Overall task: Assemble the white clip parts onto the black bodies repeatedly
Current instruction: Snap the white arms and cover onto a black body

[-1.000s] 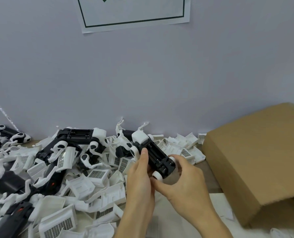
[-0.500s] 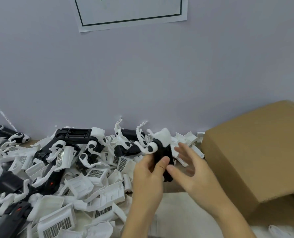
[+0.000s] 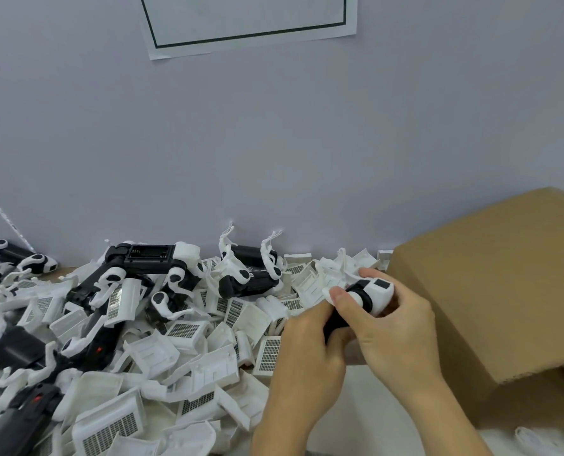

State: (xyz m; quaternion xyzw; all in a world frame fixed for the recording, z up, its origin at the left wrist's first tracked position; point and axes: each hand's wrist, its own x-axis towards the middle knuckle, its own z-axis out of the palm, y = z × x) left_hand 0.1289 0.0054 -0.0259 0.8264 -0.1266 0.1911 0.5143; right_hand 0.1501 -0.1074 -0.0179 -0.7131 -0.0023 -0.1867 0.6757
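Plastic parts, cardboard, paper and a painted wall.

The white clips (image 3: 188,330) heaped on the bench look like matt moulded plastic, several with a fine dark grid on one face. The black bodies (image 3: 149,258) are plastic too, smooth with a slight sheen; the held body (image 3: 368,296) shows a matt white cap and a black glossy-looking ring. The box (image 3: 491,284) is plain brown cardboard, matt, with a rough cut edge. The sheet (image 3: 251,21) is thin white paper on a smooth, matt wall (image 3: 274,143).
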